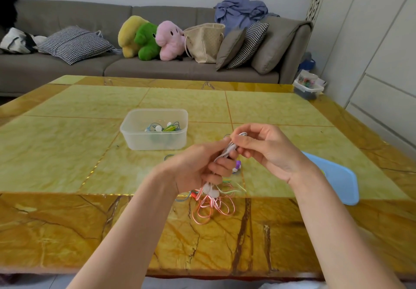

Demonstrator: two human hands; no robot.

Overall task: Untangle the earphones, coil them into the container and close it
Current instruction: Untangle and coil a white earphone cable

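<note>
Open container [155,131] holds coiled earphones, seemingly blue and green; both hands [225,156] pinch tangled pink-white earphones [211,201].

Both forearms reach fwd, hands meet mid-air. Left hand [198,165] fingers curled; right hand [267,149] fingers pinched w/ thumb.

A yellow marble worktop [67,153] carries a clear tub [155,141], a blue lid [337,180] and loose earphones [213,205].
</note>
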